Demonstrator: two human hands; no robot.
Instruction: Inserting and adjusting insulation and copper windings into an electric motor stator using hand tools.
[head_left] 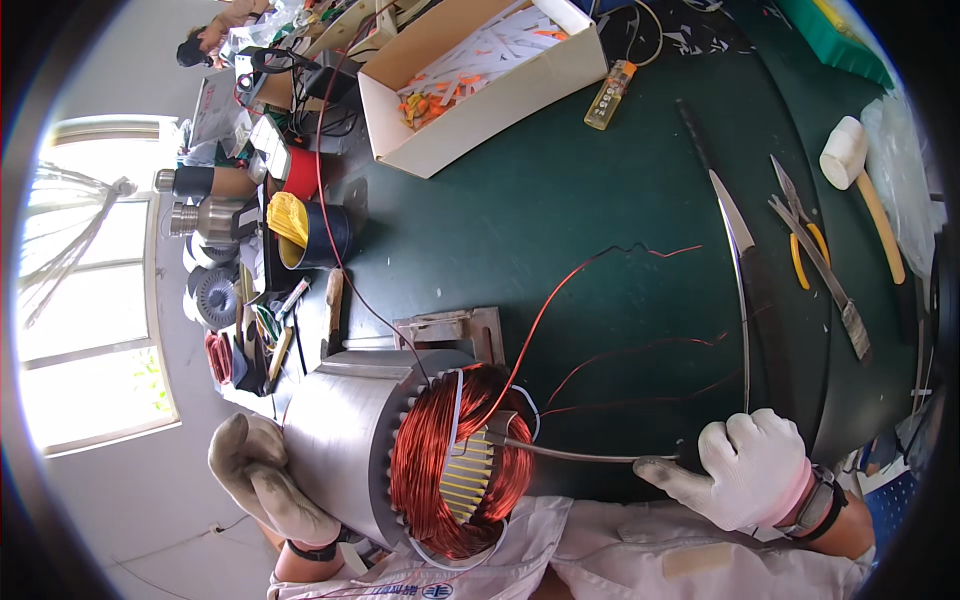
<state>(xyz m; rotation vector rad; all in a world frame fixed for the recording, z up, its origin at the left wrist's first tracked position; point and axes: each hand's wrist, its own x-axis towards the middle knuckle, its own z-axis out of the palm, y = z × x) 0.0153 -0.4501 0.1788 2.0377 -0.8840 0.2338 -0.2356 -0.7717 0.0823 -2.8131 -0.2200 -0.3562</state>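
A metal motor stator [345, 440] lies on its side at the table's near edge, against my clothing. Thick red-brown copper windings [425, 470] bulge from its right end, with pale yellow slot strips showing inside the bore. My gloved left hand [270, 485] grips the stator's far left end; some fingertips are hidden. From the bore a thin bent metal rod [580, 455] runs right. At its outer end is the outstretched thumb of my gloved right hand [745, 470]. The other right fingers are curled, and what they enclose is hidden. A long thin metal strip [743, 330] reaches down to that fist.
Red lead wires [545, 310] trail over the green tabletop [450, 230]. Beyond are an open cardboard box [480, 125] of strips and a utility knife [610, 95]. Right lie pliers [800, 225] and a mallet [845, 155]; left stands a dark container [325, 235] with yellow strips.
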